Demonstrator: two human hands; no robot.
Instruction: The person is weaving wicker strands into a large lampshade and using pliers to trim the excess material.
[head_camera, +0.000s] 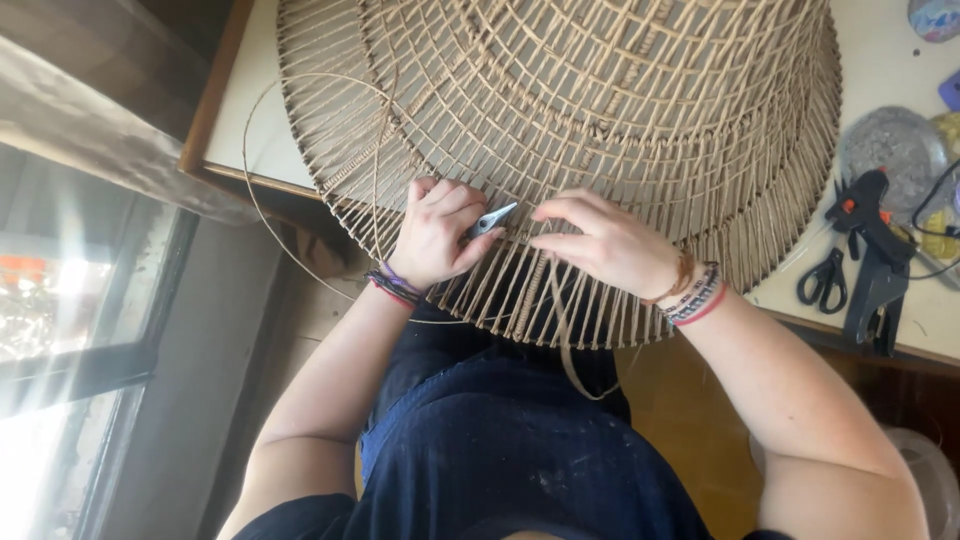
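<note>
A large round woven wicker frame (600, 110) lies on the white table (890, 70) and overhangs its near edge above my lap. My left hand (438, 232) is closed around small metal pliers (490, 220), whose tips point right over the weave. My right hand (600, 243) rests on the frame just right of the pliers, fingers pinching a flat cane strand (562, 335) that hangs down in a loop below the rim. A thin loose cane (262, 200) arcs out from the frame's left side.
Black scissors (823, 280) and a black glue gun (872, 255) lie at the table's right edge, beside a glass dish (893, 145). A window (70, 330) is at the left. My dark apron (500, 450) fills the lower middle.
</note>
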